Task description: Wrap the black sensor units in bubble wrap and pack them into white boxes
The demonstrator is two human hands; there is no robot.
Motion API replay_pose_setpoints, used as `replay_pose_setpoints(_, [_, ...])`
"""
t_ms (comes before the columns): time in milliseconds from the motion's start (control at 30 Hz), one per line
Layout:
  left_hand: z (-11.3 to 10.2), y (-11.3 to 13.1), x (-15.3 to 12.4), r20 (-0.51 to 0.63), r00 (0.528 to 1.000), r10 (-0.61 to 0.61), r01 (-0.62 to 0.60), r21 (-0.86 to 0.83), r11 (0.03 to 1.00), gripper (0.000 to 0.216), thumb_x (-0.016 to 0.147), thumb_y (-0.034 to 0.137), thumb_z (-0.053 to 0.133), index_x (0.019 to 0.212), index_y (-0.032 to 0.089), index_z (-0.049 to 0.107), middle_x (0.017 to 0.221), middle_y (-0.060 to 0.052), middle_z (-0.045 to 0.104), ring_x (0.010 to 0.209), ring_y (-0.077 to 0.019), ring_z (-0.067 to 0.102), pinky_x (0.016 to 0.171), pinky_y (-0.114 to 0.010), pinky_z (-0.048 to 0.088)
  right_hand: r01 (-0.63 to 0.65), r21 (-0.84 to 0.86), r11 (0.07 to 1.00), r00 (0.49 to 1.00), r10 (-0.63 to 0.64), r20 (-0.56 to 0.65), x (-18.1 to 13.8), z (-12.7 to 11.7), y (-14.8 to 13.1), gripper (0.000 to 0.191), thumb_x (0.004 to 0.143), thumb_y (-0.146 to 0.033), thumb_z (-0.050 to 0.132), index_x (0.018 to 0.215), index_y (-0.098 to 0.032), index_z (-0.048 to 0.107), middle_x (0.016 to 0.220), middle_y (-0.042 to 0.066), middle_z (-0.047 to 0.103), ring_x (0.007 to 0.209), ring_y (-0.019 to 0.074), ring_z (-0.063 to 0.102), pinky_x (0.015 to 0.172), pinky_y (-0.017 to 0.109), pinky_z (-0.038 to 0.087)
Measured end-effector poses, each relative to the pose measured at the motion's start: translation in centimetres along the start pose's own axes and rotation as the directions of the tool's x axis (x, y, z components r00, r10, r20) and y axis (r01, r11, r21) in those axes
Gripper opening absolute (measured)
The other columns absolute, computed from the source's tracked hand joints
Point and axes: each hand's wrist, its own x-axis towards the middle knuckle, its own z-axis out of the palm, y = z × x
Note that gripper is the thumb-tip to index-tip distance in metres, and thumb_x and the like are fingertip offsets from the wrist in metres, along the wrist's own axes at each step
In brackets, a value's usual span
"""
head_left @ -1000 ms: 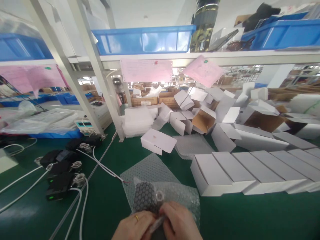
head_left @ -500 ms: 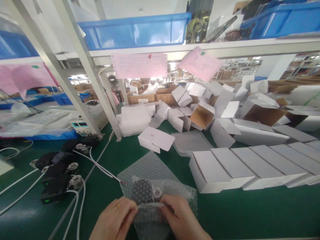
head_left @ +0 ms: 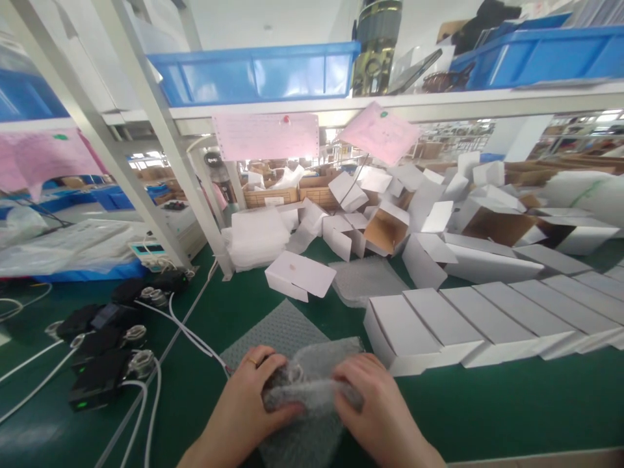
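Note:
Both my hands press on a roll of bubble wrap (head_left: 312, 380) at the near edge of the green table (head_left: 487, 403). My left hand (head_left: 244, 403), a ring on one finger, grips the roll's left end. My right hand (head_left: 375, 406) grips its right end. A dark part is wrapped inside and now mostly hidden by the wrap. A flat bubble wrap sheet (head_left: 273, 331) lies just beyond my hands.
A row of closed white boxes (head_left: 468, 322) lies to the right, with a heap of open white boxes (head_left: 419, 214) behind. Black devices with white cables (head_left: 102, 351) sit at the left. A loose white box (head_left: 298, 276) lies ahead. Blue bins (head_left: 253, 71) stand on the shelf.
The bubble wrap has been rolled forward over the dark part, which showed through before. My hands have moved up and forward along the table with the roll.

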Motion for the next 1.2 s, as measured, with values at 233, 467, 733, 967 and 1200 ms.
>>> replay_pose_setpoints(233, [-1.7, 1.3, -0.8, 0.083, 0.986, -0.144, 0.165, -0.407, 0.898, 0.027, 0.075, 0.039, 0.074, 0.093, 0.019, 0.075, 0.093, -0.004, 0.075, 0.090, -0.0264, 0.069, 0.086, -0.037, 0.054, 0.237, -0.323, 0.916, 0.839, -0.361, -0.407, -1.4, -0.3, -4.0, 0.049, 0.092, -0.002, 0.065, 0.131, -0.032, 0.066, 0.108, -0.003, 0.078, 0.107, 0.0228, 0.072, 0.127, 0.040, 0.026])
replay_pose_setpoints(467, [-1.6, 2.4, -2.4, 0.077, 0.953, -0.292, 0.272, -0.641, 0.718, 0.047, 0.065, 0.056, 0.085, 0.093, 0.019, 0.074, 0.086, -0.001, 0.074, 0.080, -0.0227, 0.066, 0.072, -0.029, 0.055, 0.175, 0.368, 0.913, 0.984, -0.156, -0.081, -0.7, 2.8, -1.9, 0.046, 0.112, -0.050, 0.043, 0.153, -0.028, 0.050, 0.147, 0.008, 0.061, 0.137, 0.0322, 0.057, 0.126, 0.052, 0.032])
replay_pose_setpoints(733, [2.8, 4.7, -1.6, -0.174, 0.983, -0.065, -0.048, -0.573, 0.818, 0.044, 0.100, 0.059, 0.052, 0.123, 0.022, 0.060, 0.102, -0.007, 0.072, 0.088, -0.0222, 0.070, 0.080, -0.034, 0.063, -0.343, 0.925, 0.165, 0.857, 0.458, 0.236, -3.1, 7.0, -3.0, 0.097, 0.058, -0.077, 0.095, 0.131, -0.020, 0.067, 0.108, 0.015, 0.075, 0.105, 0.0427, 0.072, 0.090, 0.054, 0.061])
replay_pose_setpoints(967, [3.2, 2.7, 5.6, -0.310, 0.897, 0.315, -0.228, 0.286, 0.931, 0.031, 0.105, 0.026, 0.045, 0.118, 0.020, 0.073, 0.135, -0.019, 0.062, 0.125, -0.0347, 0.061, 0.101, -0.060, 0.056, -0.445, 0.890, 0.100, 0.688, 0.675, 0.268, -4.0, 5.9, 1.3, 0.065, 0.056, -0.051, 0.099, 0.106, -0.017, 0.072, 0.102, 0.014, 0.078, 0.096, 0.0386, 0.074, 0.087, 0.051, 0.061])
replay_pose_setpoints(1200, [4.5, 1.0, 12.0, -0.133, 0.921, 0.365, -0.291, 0.387, 0.875, 0.030, 0.091, 0.008, 0.064, 0.117, 0.019, 0.075, 0.153, -0.016, 0.058, 0.148, -0.0410, 0.047, 0.121, -0.073, 0.034, -0.337, 0.834, 0.437, 0.862, 0.500, 0.087, -5.1, 8.9, 2.9, 0.084, 0.056, -0.034, 0.086, 0.134, -0.017, 0.059, 0.125, 0.014, 0.071, 0.117, 0.0359, 0.067, 0.102, 0.042, 0.055])
